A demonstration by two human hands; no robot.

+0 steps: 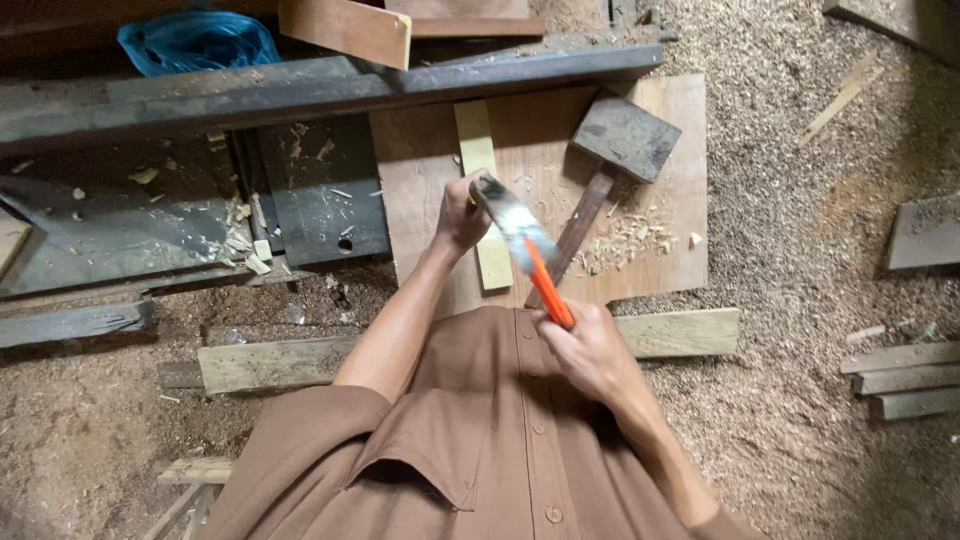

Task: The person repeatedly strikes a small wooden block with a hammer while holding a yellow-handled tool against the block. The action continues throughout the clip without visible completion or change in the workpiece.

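Observation:
My right hand [585,345] grips the orange handle of a hatchet [520,240], whose steel head is blurred in mid-air above a pale narrow wooden strip [480,170]. My left hand [460,215] is closed around something small at the strip's left edge, right under the hatchet head; what it pinches is hidden. The strip lies on a plywood board [660,250] strewn with wood chips. A wooden mallet [620,140] with a dark square head rests on the board to the right of the strip.
A dark metal bench [250,95] spans the upper left, with a blue plastic bag [195,40] behind it. A plank [280,365] lies across the ground under my arms. Sawdust covers the ground, and wood offcuts [900,380] lie at the right.

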